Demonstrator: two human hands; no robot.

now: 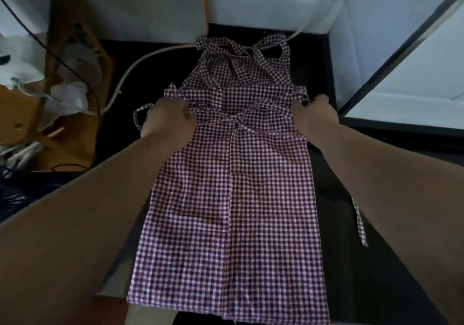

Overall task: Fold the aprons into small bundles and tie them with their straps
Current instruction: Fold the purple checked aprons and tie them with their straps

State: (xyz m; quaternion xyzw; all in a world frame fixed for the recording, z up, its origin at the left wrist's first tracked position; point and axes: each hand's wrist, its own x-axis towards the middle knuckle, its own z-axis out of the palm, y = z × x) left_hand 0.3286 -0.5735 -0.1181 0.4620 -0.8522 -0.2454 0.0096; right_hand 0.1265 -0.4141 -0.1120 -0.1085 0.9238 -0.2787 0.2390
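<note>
The apron (233, 186) lies flat down the middle of the frame on a dark surface (351, 262), bib toward the top, hem at the bottom edge. It is thin woven cloth in a small dark-red and white check, soft enough to pucker where it is pulled, with a seam down its centre and a patch pocket at lower left. The left grip (168, 119) is closed, fingers curled round the cloth at the waist's left edge; the right grip (313, 116) pinches the opposite edge at centre right. Holding both sides at the waist probably serves to draw the cloth taut and square before folding. The neck straps (241, 47) lie looped at the top; a waist strap (359, 221) trails off at right, left free, likely for the tying. A pale hose (140, 66) curves at upper left
</note>
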